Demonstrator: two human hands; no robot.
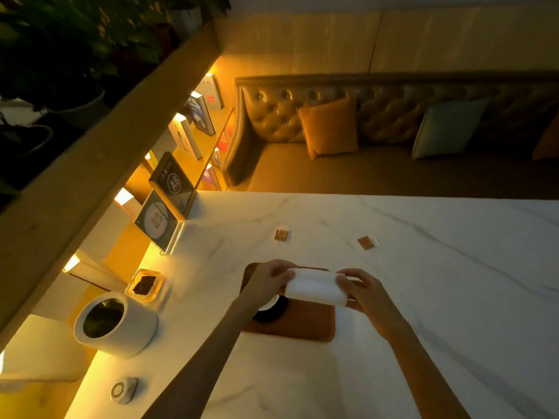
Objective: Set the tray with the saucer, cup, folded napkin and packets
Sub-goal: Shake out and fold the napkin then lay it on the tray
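I hold the napkin over the tray, a soft white fold, thick and rounded along its edges. It hides the tray's far side, and my left arm covers most of the cup and dark saucer beneath, so only a pale rim and a black arc show. My left hand pinches the napkin's left end, my right hand its right end; each grip is closed on the cloth, fingertips curled around it. The tray is brown with rounded corners, flat on the white marbled surface. Two small brown packets lie farther off, well apart; their print is too small to read.
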